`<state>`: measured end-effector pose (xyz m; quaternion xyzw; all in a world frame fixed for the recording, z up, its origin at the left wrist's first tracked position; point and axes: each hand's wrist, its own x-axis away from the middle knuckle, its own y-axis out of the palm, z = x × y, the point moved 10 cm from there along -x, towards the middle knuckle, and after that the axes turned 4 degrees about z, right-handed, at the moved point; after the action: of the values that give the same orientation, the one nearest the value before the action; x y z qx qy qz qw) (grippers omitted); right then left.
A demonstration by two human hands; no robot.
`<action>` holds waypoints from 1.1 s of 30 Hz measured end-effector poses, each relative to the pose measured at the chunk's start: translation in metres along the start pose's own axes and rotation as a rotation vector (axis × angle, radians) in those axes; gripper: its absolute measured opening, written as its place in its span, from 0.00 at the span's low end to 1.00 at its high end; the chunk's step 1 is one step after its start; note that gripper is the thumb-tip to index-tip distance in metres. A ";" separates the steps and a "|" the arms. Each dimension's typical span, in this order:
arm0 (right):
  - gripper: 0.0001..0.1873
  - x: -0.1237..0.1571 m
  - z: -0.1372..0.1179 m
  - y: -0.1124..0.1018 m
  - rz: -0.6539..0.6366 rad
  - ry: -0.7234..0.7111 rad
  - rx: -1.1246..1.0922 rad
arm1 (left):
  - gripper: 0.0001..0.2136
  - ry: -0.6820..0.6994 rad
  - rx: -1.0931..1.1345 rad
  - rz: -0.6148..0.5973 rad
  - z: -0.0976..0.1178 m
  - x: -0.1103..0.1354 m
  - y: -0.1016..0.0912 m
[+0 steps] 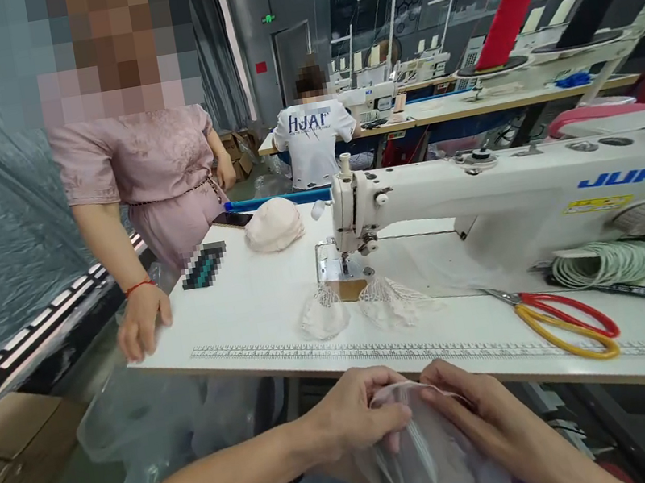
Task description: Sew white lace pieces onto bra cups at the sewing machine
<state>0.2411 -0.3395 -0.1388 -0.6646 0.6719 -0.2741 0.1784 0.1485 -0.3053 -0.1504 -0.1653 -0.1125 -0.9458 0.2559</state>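
Observation:
Below the table's front edge, my left hand [353,414] and my right hand [474,405] both pinch the mouth of a clear plastic bag [431,461] that rests on my lap. The fingers of both hands are closed on the thin film. Something pale shows inside the bag, too unclear to name. On the white table [249,318] above them lie two small white lace pieces [369,305] beside the needle of a white JUKI sewing machine [511,195].
Scissors with red and yellow handles [561,318], a coil of pale cord [601,264] and a pen lie at the right. A pale padded cup [274,226] and a phone sit further back. A person in pink stands at the left, one hand [140,322] on the table corner.

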 end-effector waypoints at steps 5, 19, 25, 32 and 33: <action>0.21 0.007 0.008 -0.004 0.034 -0.022 0.121 | 0.15 -0.044 -0.078 -0.050 0.001 0.003 0.007; 0.18 -0.104 0.055 -0.151 0.327 -0.061 0.562 | 0.05 0.233 -0.974 0.259 0.073 -0.133 -0.056; 0.11 -0.105 0.103 -0.184 0.476 -0.021 0.682 | 0.12 0.164 -1.111 0.213 0.049 -0.152 -0.059; 0.19 -0.069 0.055 -0.198 0.606 -0.168 0.536 | 0.20 0.152 -1.165 0.235 0.062 -0.142 -0.053; 0.20 -0.060 0.047 -0.201 0.605 -0.160 0.491 | 0.23 0.183 -1.204 0.283 0.070 -0.135 -0.051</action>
<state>0.4324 -0.2794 -0.0620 -0.3933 0.7358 -0.3090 0.4565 0.2495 -0.1813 -0.1427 -0.2120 0.4856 -0.8106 0.2494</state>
